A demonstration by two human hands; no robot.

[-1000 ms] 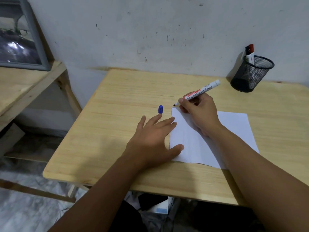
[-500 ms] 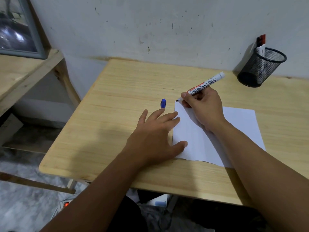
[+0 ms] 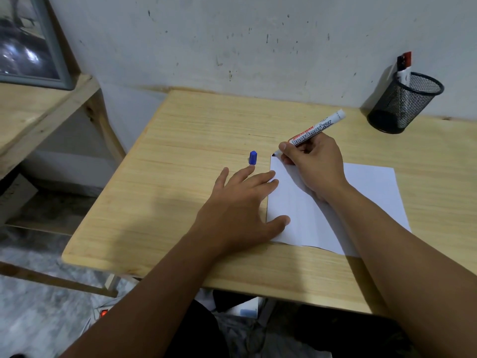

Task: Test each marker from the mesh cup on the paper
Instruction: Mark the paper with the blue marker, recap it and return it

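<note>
A white sheet of paper (image 3: 369,202) lies on the wooden table (image 3: 196,140). My right hand (image 3: 312,164) grips an uncapped white board marker (image 3: 317,130), its dark tip touching the paper's far left corner. My left hand (image 3: 240,205) lies flat, fingers spread, with thumb and fingertips pressing the paper's left edge. A blue marker cap (image 3: 253,158) stands upright on the table just beyond my left fingers. At the back right sits a black mesh cup (image 3: 405,104) holding a red-capped marker (image 3: 404,67) that leans against the wall.
A wooden shelf (image 3: 33,112) with a framed picture (image 3: 28,42) stands to the left, with a gap between it and the table. The wall runs right behind the table. Below the table's near edge are dark clothing and clutter on the floor.
Both hands keep their pose on the paper and marker. The view has shifted, so the scene sits slightly further right and the cup moves toward the frame's edge.
</note>
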